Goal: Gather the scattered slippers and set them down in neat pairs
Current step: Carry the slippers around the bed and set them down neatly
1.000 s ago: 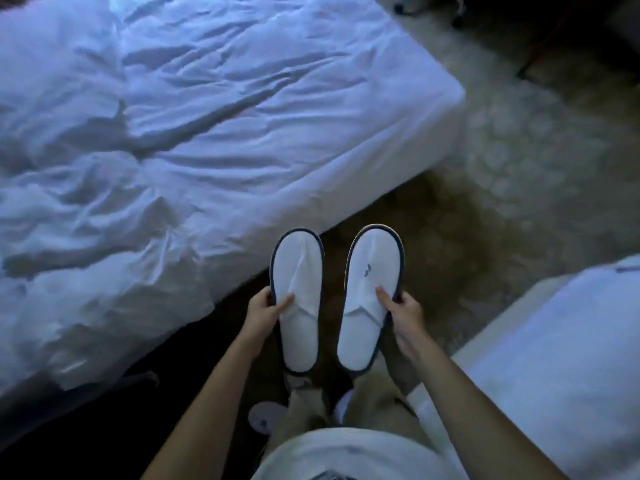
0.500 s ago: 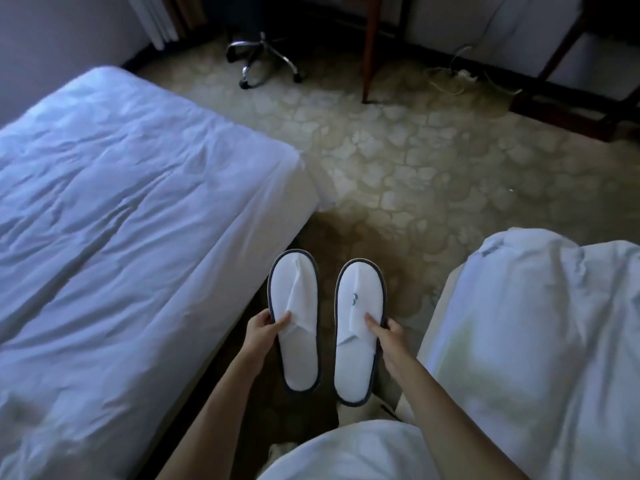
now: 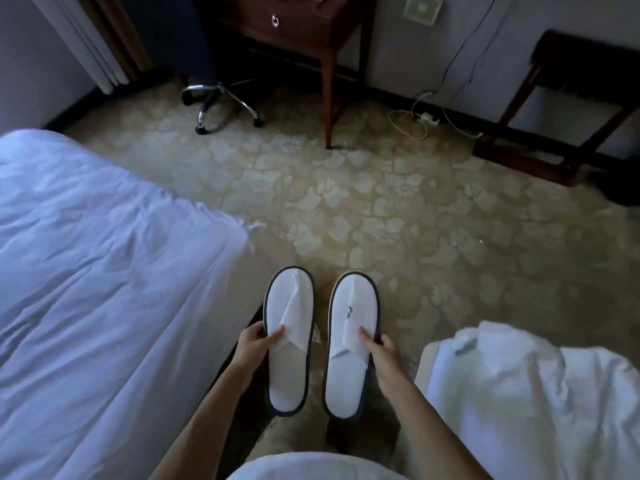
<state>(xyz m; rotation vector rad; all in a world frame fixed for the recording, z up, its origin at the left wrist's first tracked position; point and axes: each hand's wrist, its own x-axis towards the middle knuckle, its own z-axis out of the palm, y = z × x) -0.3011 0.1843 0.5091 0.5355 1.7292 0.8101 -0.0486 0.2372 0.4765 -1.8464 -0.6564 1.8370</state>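
I hold two white slippers with dark edging side by side, toes pointing away from me, a narrow gap between them. My left hand [image 3: 254,344] grips the left slipper [image 3: 289,341] at its outer edge, thumb on the creased upper. My right hand [image 3: 377,351] grips the right slipper [image 3: 351,344] the same way, thumb beside its small dark logo. Both hang above the patterned carpet [image 3: 398,216]. A bed [image 3: 104,289] with rumpled white sheets lies to my left, a second bed [image 3: 536,403] to my right. Ahead stand a wooden desk [image 3: 311,32], a chair base [image 3: 221,102], cables [image 3: 422,116] and a dark rack [image 3: 561,109].
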